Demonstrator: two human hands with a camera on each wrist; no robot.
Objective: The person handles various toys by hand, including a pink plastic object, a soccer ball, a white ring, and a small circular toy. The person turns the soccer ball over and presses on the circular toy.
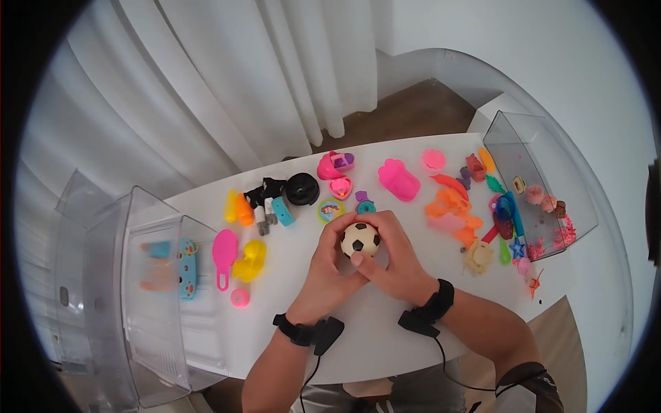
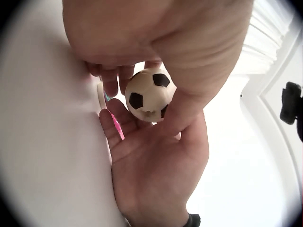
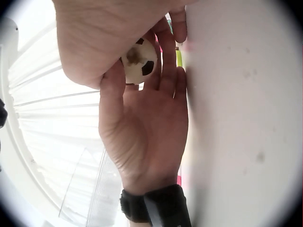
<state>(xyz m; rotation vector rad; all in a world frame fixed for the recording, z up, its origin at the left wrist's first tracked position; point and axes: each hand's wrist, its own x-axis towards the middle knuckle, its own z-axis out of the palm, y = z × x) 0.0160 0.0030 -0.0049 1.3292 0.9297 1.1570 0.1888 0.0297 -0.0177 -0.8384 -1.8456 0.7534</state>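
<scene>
A small cream-and-black toy soccer ball (image 1: 360,239) is held between both hands near the middle of the white table. My left hand (image 1: 329,267) curls round its left side, and my right hand (image 1: 401,267) grips it from the right with the thumb across its near face. The left wrist view shows a small notch low on the ball (image 2: 149,94). In the right wrist view a brownish mark shows on the ball (image 3: 139,61). Just beyond the fingertips lie a teal round toy (image 1: 365,206) and a round lime-edged toy (image 1: 331,210) with a picture.
Clear plastic bins stand at the left (image 1: 155,289) and right (image 1: 544,186) ends of the table (image 1: 275,351). Left of the hands lie a pink paddle (image 1: 224,253) and yellow duck (image 1: 250,260). A black bowl-like toy (image 1: 302,188) and pink mould (image 1: 399,180) lie farther back; orange pieces (image 1: 451,210) lie right.
</scene>
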